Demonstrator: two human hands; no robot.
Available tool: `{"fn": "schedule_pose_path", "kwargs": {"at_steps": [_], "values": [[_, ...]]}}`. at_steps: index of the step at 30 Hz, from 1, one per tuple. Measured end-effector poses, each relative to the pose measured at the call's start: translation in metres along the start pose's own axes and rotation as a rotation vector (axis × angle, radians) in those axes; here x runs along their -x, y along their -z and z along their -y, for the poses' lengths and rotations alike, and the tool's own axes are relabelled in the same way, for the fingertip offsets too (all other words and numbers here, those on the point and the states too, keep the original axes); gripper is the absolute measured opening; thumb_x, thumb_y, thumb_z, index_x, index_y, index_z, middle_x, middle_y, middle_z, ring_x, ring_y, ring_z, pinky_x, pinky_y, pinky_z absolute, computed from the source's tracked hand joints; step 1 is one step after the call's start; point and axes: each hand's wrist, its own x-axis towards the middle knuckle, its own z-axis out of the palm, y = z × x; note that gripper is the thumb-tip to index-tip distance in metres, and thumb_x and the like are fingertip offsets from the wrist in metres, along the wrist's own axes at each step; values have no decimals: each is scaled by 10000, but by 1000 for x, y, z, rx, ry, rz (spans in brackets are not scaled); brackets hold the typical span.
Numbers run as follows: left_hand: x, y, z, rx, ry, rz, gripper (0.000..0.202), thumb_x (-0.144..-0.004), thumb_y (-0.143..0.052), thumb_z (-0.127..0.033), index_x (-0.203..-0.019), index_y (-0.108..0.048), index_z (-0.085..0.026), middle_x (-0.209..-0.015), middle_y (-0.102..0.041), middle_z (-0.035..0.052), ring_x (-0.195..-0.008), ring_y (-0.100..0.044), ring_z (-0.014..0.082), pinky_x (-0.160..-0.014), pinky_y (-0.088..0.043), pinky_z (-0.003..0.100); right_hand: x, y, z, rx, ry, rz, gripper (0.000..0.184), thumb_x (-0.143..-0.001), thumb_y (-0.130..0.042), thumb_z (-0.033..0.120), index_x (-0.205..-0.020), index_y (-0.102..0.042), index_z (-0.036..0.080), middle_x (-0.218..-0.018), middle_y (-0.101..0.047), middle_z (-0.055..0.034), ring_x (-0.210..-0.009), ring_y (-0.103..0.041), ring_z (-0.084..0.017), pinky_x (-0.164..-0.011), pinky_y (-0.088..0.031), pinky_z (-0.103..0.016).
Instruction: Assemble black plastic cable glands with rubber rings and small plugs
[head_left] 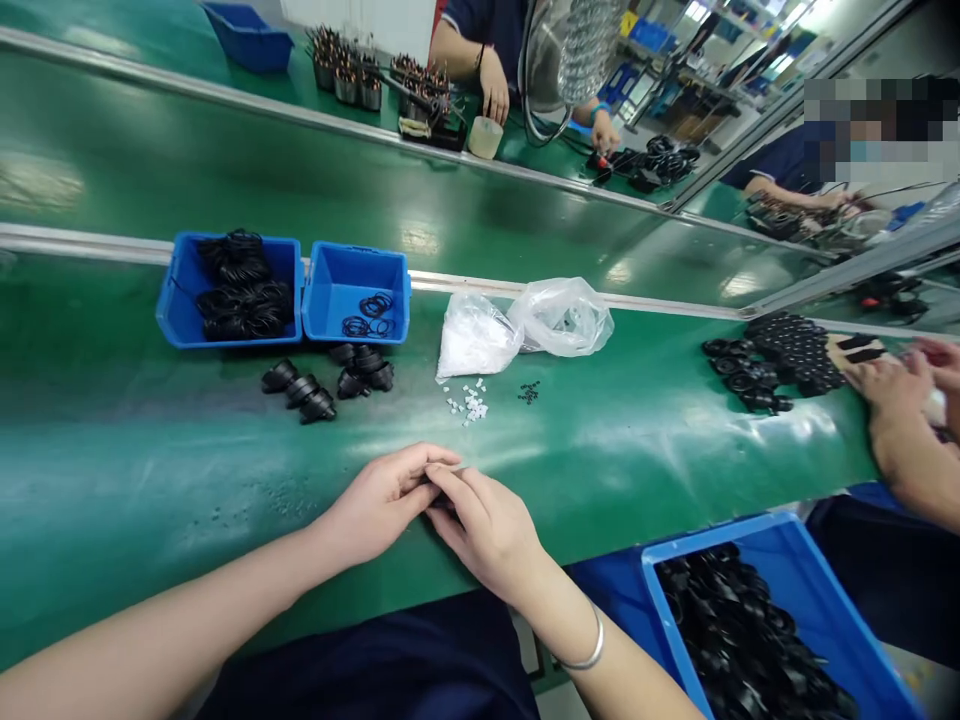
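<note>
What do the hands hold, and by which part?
Apparently a thin pale sliver, pinched between left hand and right hand fingertips; the held part is hidden.

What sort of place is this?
It looks like a factory assembly line. A long green conveyor belt runs past seated workers, blue plastic bins hold black rubber rings, and a co-worker's hand is busy across the line.
</note>
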Motion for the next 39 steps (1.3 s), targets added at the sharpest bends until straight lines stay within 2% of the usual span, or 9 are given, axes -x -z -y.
{"fn": "schedule_pose_path", "kwargs": {"at_steps": [4, 7, 11, 16, 19, 26, 30, 36, 39], "values": [[5, -4, -7, -135, -23, 8, 309, -916, -451, -229, -1213, -536, -236, -1185, -637, 50, -1050, -625, 199, -897, -514, 331, 0, 1, 1, 32, 70, -24, 420, -891, -534, 184, -1296, -432, 132, -1019, -660, -116, -861, -647, -201, -720, -550, -318], [8, -1, -17, -367, -119, -22, 413, -908, -499, -317, -1311, -447, -249, -1263, -574, 77, -1049, -605, 200, -922, -488, 342, 7, 10, -12, -29, -59, -50, 379, -888, -552, 242, -1248, -470, 159, -913, -674, -72, -736, -653, -165, -662, -543, -285], [7, 22, -31, -920, -309, -371, 391, -891, -529, -339, -1254, -492, -199, -1267, -533, 135, -1114, -535, 272, -972, -393, 431, 29, 37, -64, -22, -569, -157, 379, -873, -569, 396, -1180, -518, 180, -681, -613, 7, -542, -580, -129, -530, -489, -249], [4, 50, -38, -1428, -182, -730, 302, -907, -474, -319, -1163, -549, -178, -1181, -593, 155, -1069, -511, 366, -868, -338, 491, 64, 75, -134, 160, -926, -395, 611, -835, -568, 470, -1293, -418, 95, -802, -650, -64, -589, -587, -168, -577, -496, -312], [2, 54, -35, -1548, -141, -699, 298, -917, -454, -326, -1140, -546, -152, -1095, -636, 159, -1041, -509, 369, -841, -327, 477, 65, 75, -133, 161, -888, -519, 592, -858, -550, 427, -1318, -390, 90, -938, -636, -109, -605, -576, -153, -608, -511, -323], [3, 42, -33, -1623, -180, -635, 204, -930, -450, -349, -903, -588, -201, -945, -674, 113, -978, -543, 335, -791, -327, 446, 2, 30, -75, -84, -425, -234, 133, -915, -503, 232, -944, -624, 182, -853, -633, -46, -779, -602, -152, -735, -500, -281], [7, 39, -33, -1474, -250, -587, 180, -912, -488, -361, -903, -579, -207, -969, -667, 107, -962, -569, 321, -780, -356, 434, -25, 19, -77, -102, -380, -213, 119, -909, -512, 199, -910, -630, 179, -821, -619, -34, -796, -588, -150, -741, -480, -266], [9, 24, -35, -391, 112, -228, 504, -861, -560, -464, -1284, -409, -235, -678, -611, -22, -543, -559, 156, -551, -408, 280, -32, 13, -87, -136, -401, -201, 95, -894, -547, 179, -907, -640, 173, -806, -608, -19, -787, -568, -133, -738, -455, -243], [10, 12, -35, 26, 251, -49, 475, -848, -601, -435, -1239, -467, -200, -809, -666, 33, -652, -632, 162, -574, -449, 266, -31, 14, -88, -159, -426, -173, 80, -886, -568, 184, -864, -644, 173, -794, -602, -13, -774, -567, -128, -725, -446, -240]]}}
